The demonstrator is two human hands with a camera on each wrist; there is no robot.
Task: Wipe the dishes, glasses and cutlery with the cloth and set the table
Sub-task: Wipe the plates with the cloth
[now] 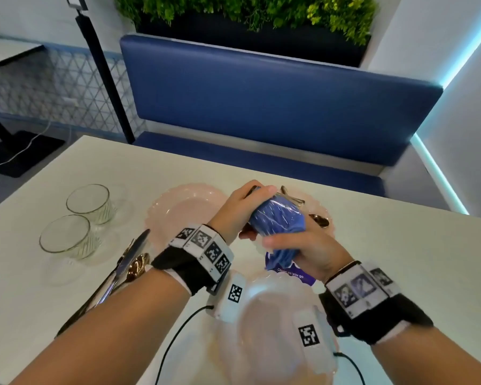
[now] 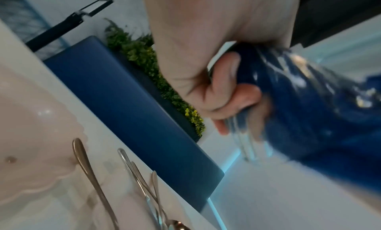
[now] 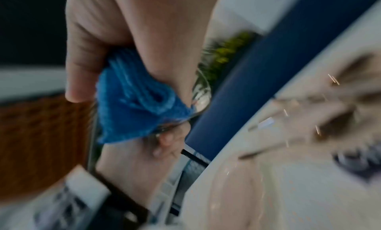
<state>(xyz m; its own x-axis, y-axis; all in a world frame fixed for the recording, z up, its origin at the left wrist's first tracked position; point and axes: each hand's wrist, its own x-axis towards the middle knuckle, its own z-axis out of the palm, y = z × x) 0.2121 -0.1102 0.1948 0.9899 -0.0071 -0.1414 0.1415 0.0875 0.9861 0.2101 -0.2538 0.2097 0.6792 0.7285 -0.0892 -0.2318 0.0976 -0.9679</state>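
My left hand (image 1: 240, 211) curls its fingers (image 2: 245, 96) round a clear ribbed glass (image 1: 282, 211) above the white tabletop (image 1: 400, 259), mid-way along it; my right hand (image 1: 307, 252) grips the blue knitted cloth (image 1: 279, 232) stuffed inside it.

Just below my right hand (image 1: 314, 255), low and right of centre in the head view, a purple round label (image 1: 297, 275) shows white words, "Clean as you go", the first word half covered. My wristbands (image 1: 206, 245) carry only square black-and-white codes, no letters.
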